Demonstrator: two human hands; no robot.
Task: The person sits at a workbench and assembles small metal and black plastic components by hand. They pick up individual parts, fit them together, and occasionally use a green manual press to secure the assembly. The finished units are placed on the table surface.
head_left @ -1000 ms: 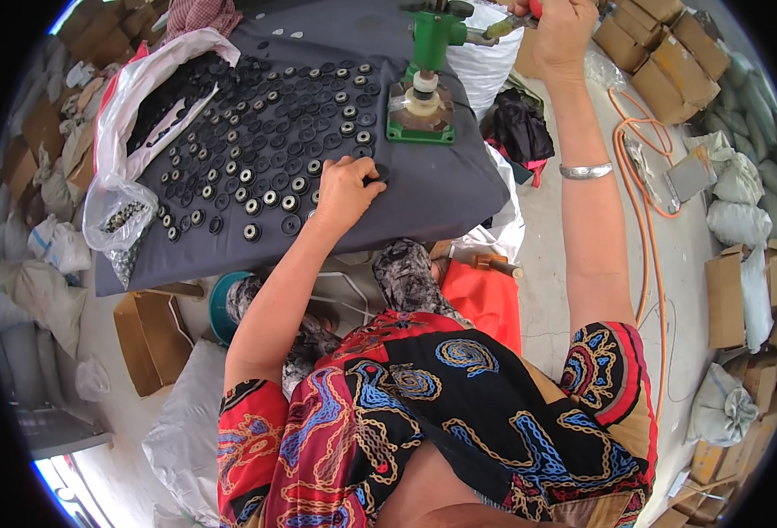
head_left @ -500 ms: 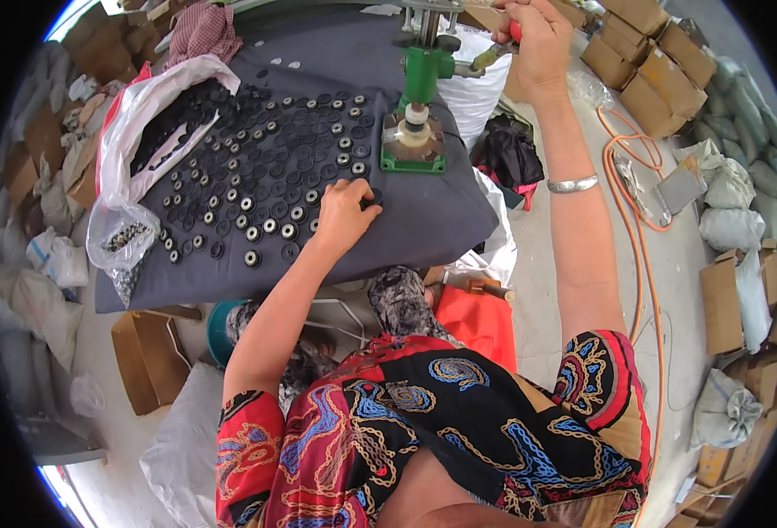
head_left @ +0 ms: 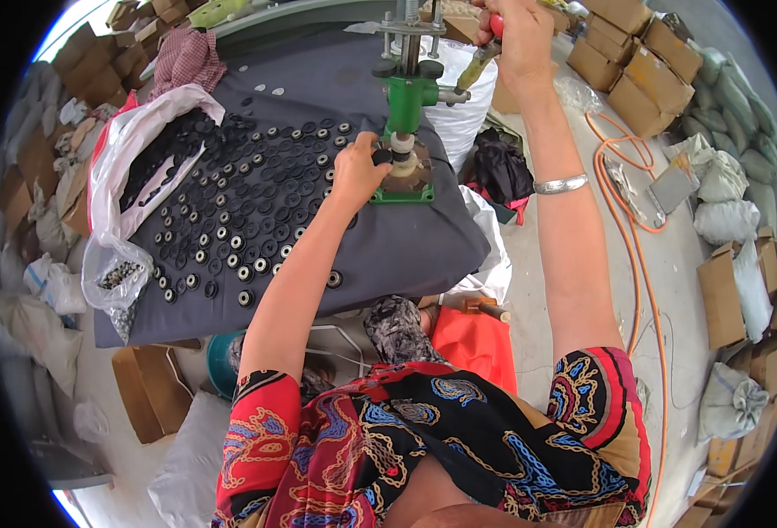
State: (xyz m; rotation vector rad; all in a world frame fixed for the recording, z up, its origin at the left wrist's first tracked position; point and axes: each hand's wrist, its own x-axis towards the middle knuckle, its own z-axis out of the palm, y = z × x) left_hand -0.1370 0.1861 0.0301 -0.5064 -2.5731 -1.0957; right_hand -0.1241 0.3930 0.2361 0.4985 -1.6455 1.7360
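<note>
My right hand (head_left: 522,55) is closed around the lever (head_left: 476,70) of a green hand press (head_left: 405,104), near its red knob (head_left: 496,25). At the press's pale round die (head_left: 401,165), my left hand (head_left: 359,174) pinches a small black round cap (head_left: 381,157). Another dark piece seems to sit between the die and the ram above it. Many black caps (head_left: 270,211), several with pale metal rings, lie spread over the dark cloth (head_left: 388,255) to the left of my left hand.
A white sack (head_left: 107,189) of black caps lies open at the table's left, beside a clear bag (head_left: 123,277) of small parts. A white woven sack (head_left: 463,106) stands right of the press. Orange hose (head_left: 628,229) crosses the floor; cardboard boxes (head_left: 644,79) line the right.
My left hand has moved from the cloth up to the press's die with a black cap. My right hand still grips the lever, and the whole view has shifted slightly.
</note>
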